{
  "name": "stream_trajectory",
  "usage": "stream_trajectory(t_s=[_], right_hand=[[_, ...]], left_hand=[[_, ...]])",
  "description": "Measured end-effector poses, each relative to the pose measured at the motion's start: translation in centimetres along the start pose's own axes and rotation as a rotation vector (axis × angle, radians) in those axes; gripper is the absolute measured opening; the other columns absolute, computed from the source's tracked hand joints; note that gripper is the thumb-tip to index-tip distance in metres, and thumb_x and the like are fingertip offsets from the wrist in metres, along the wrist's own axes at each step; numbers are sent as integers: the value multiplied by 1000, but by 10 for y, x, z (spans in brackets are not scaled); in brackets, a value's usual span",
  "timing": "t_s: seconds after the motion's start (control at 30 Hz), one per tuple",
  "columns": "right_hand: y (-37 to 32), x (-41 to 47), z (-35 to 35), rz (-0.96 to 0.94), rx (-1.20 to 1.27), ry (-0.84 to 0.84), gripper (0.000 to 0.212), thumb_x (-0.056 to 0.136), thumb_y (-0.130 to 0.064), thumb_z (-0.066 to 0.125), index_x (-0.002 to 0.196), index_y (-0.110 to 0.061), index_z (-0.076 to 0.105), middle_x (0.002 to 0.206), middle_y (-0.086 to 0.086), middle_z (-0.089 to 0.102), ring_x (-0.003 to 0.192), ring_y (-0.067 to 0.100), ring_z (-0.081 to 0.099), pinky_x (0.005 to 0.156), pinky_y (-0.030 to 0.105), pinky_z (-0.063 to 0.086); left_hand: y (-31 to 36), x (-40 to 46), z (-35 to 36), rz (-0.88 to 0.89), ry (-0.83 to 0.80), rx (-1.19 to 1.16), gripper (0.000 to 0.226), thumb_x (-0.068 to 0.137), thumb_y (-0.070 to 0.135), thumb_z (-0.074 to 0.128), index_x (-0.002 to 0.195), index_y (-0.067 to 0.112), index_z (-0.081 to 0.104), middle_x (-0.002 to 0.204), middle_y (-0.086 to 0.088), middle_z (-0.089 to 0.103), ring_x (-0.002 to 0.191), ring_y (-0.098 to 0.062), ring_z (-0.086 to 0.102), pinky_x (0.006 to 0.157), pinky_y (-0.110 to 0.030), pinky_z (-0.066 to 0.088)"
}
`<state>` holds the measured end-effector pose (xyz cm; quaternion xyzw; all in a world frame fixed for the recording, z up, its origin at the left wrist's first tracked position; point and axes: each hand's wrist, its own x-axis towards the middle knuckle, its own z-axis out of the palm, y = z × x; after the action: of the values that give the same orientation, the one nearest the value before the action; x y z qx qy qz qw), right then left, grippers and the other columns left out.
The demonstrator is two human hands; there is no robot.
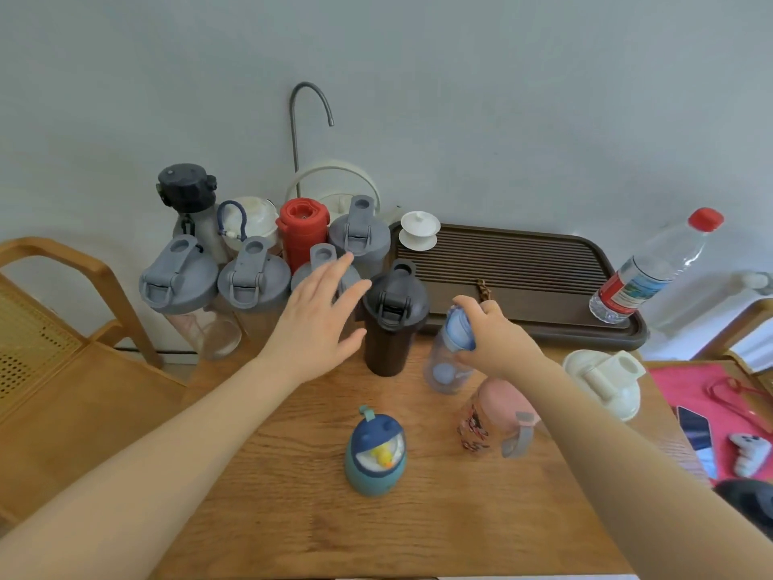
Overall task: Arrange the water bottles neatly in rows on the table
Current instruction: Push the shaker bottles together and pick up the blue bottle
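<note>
A wooden surface (pixel 293 475) holds many water bottles. The left hand (pixel 320 316) is spread open, fingers straight, above a grey-lidded bottle (pixel 324 261) near the far edge, holding nothing. The right hand (pixel 497 337) grips the blue cap of a clear bottle (pixel 445 366) at the middle. Just left of it stands a black shaker (pixel 391 324). Grey-lidded shakers (pixel 217 282) cluster at the far left corner. A plastic bottle (pixel 652 270) stands on the tray (pixel 523 265) at the far right; its label is unreadable.
</note>
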<state>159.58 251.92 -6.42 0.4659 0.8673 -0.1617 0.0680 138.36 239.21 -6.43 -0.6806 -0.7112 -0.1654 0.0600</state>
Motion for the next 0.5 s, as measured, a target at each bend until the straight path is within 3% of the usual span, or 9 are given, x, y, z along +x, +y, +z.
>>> stream_trajectory(t_s=[0.07,0.2,0.37,0.5], right_hand=[[-2,0,0,-18,-12,19,80,82,-24,64,144,-29,13,138,14,31,98,34,59,80,40,53],[7,-13,-5,-46,13,102,97,79,-45,65,148,-24,-1,155,15,13,137,34,29,109,45,31],[53,-75,-28,-82,204,395,55,84,-31,63,134,-17,44,142,6,41,132,24,35,109,36,27],[115,-131,-33,44,201,419,37,87,-29,59,122,-18,54,131,0,51,120,20,47,96,26,33]], left_hand=[[15,1,0,48,30,-47,58,76,22,70,128,10,48,144,-20,35,131,-38,33,102,-48,31],[51,10,-4,151,43,-148,50,80,30,51,126,12,48,140,-16,42,130,-28,29,102,-38,25],[111,28,2,315,49,-313,49,78,32,47,125,19,42,133,-12,50,127,-24,30,103,-40,29],[170,49,20,394,-56,-352,56,75,37,47,126,14,50,131,-12,51,129,-30,33,105,-39,24]])
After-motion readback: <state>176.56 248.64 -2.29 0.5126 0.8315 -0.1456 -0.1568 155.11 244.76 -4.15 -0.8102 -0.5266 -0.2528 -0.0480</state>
